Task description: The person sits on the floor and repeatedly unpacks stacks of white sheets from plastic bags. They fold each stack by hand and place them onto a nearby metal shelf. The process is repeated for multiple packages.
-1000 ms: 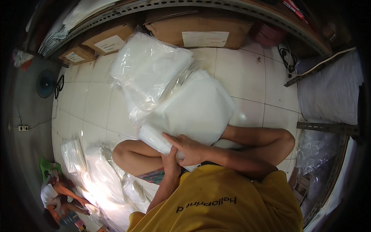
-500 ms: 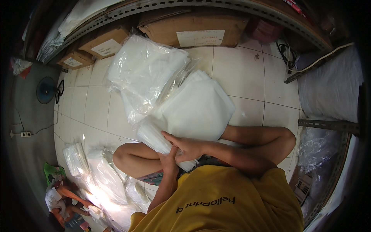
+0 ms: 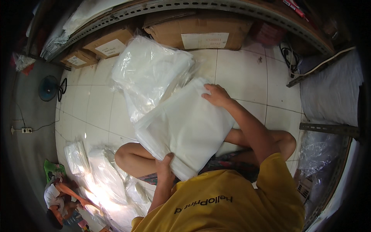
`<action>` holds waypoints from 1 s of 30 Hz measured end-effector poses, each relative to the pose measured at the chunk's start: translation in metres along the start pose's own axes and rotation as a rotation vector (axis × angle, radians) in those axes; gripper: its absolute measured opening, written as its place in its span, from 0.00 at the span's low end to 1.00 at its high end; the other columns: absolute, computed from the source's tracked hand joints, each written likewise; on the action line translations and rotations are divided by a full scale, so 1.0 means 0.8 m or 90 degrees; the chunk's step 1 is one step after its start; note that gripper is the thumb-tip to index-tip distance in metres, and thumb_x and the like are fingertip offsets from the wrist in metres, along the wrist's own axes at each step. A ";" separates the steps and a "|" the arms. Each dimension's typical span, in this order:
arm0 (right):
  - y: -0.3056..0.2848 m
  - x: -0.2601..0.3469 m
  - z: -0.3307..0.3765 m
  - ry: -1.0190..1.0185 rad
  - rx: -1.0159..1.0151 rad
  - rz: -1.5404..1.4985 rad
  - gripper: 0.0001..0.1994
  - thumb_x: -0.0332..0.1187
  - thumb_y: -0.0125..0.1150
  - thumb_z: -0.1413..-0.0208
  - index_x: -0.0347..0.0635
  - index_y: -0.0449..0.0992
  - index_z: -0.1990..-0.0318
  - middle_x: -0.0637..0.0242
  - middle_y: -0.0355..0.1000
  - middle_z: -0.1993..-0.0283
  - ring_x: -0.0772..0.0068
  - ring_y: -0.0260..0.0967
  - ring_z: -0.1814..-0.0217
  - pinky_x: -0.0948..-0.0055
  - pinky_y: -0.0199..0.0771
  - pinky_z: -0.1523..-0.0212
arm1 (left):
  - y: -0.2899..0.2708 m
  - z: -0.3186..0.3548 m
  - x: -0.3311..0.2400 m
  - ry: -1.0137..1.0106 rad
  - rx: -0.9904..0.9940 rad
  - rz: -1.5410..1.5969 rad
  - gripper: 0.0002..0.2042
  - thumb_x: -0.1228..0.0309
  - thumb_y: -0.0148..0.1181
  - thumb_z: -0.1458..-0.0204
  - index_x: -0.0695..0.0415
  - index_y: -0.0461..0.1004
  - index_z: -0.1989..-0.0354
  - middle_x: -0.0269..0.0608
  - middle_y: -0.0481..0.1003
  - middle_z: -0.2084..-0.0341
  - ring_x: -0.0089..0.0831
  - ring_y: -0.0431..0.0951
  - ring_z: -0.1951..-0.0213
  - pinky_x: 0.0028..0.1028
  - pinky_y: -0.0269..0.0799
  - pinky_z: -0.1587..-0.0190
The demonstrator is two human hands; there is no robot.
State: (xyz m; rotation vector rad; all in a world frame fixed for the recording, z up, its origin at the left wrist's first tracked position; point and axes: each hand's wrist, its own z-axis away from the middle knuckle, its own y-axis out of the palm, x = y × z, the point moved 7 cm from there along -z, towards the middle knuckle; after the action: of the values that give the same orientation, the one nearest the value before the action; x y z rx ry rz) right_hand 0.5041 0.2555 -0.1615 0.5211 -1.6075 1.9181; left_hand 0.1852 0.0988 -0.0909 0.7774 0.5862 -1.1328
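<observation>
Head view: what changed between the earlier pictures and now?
The right hand has left the left hand and moved forward to the far edge of the translucent sheets. Their bunched left part has spread flatter. The left hand stays at the near left edge; the plastic-wrapped stack lies as before.

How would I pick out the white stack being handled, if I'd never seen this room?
Find the person in the yellow shirt, sitting cross-legged on the tiled floor. Between the left hand and right hand lies a flat white stack. Unlike the shiny plastic-covered bundle beyond it, it looks matte and has both hands on it.
</observation>
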 end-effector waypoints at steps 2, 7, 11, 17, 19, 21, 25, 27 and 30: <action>0.006 -0.009 -0.012 0.038 0.133 0.078 0.30 0.48 0.66 0.51 0.40 0.71 0.43 0.54 0.68 0.40 0.53 0.64 0.37 0.59 0.66 0.39 | 0.002 0.003 -0.005 -0.021 0.009 0.005 0.35 0.76 0.58 0.54 0.68 0.53 0.35 0.53 0.67 0.45 0.44 0.71 0.47 0.39 0.69 0.43; 0.000 -0.020 -0.035 0.082 0.215 0.070 0.32 0.49 0.71 0.62 0.41 0.74 0.49 0.53 0.72 0.45 0.55 0.69 0.42 0.58 0.70 0.45 | -0.008 0.000 0.002 -0.074 0.000 0.019 0.35 0.75 0.58 0.54 0.69 0.53 0.36 0.53 0.67 0.47 0.44 0.71 0.47 0.40 0.70 0.43; 0.001 -0.018 -0.039 0.057 0.279 -0.013 0.29 0.44 0.72 0.60 0.41 0.74 0.50 0.52 0.74 0.51 0.57 0.72 0.47 0.64 0.71 0.48 | -0.020 -0.005 0.009 -0.067 -0.017 0.008 0.34 0.74 0.57 0.53 0.70 0.54 0.36 0.56 0.67 0.47 0.47 0.71 0.47 0.41 0.70 0.43; -0.052 -0.002 -0.031 -0.002 0.142 -0.370 0.24 0.30 0.65 0.51 0.41 0.69 0.45 0.62 0.72 0.59 0.71 0.71 0.55 0.74 0.72 0.55 | -0.029 -0.010 0.016 -0.081 -0.024 -0.001 0.33 0.74 0.56 0.52 0.71 0.54 0.36 0.57 0.67 0.46 0.48 0.71 0.46 0.42 0.70 0.42; -0.067 -0.007 -0.034 0.023 0.059 -0.467 0.25 0.28 0.64 0.49 0.41 0.66 0.42 0.66 0.70 0.63 0.75 0.69 0.58 0.77 0.71 0.56 | -0.029 -0.010 0.017 -0.090 -0.030 0.013 0.36 0.73 0.59 0.55 0.69 0.53 0.36 0.55 0.67 0.47 0.46 0.71 0.47 0.41 0.70 0.43; -0.045 -0.059 -0.041 0.064 0.036 -0.341 0.30 0.29 0.64 0.49 0.40 0.62 0.38 0.61 0.73 0.59 0.70 0.72 0.56 0.73 0.73 0.55 | -0.026 -0.012 0.016 -0.085 -0.023 0.004 0.35 0.73 0.59 0.55 0.69 0.53 0.36 0.55 0.67 0.47 0.46 0.71 0.47 0.41 0.70 0.43; -0.022 -0.103 -0.032 0.168 0.017 -0.186 0.32 0.39 0.66 0.49 0.37 0.63 0.38 0.53 0.75 0.54 0.62 0.74 0.53 0.69 0.73 0.53 | -0.033 -0.014 0.022 -0.084 -0.033 0.014 0.35 0.73 0.58 0.54 0.69 0.54 0.36 0.55 0.67 0.47 0.46 0.71 0.47 0.41 0.70 0.43; -0.010 -0.107 -0.020 0.209 0.069 -0.151 0.32 0.44 0.65 0.48 0.34 0.65 0.39 0.51 0.75 0.53 0.61 0.74 0.52 0.67 0.73 0.52 | -0.030 -0.012 0.019 -0.091 -0.039 0.010 0.35 0.73 0.58 0.54 0.69 0.54 0.36 0.55 0.67 0.47 0.46 0.71 0.47 0.41 0.70 0.43; 0.006 -0.098 0.002 0.263 0.200 -0.236 0.31 0.47 0.65 0.47 0.32 0.68 0.42 0.53 0.74 0.52 0.62 0.73 0.50 0.67 0.73 0.51 | -0.028 -0.009 0.015 -0.081 -0.038 0.007 0.34 0.74 0.58 0.54 0.68 0.54 0.36 0.54 0.67 0.47 0.46 0.71 0.47 0.42 0.70 0.44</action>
State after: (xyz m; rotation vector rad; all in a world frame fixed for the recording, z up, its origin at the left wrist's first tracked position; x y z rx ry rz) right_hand 0.5602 0.2390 -0.2139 0.4691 -0.8878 1.8455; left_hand 0.1676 0.0928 -0.1098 0.6509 0.5064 -1.1407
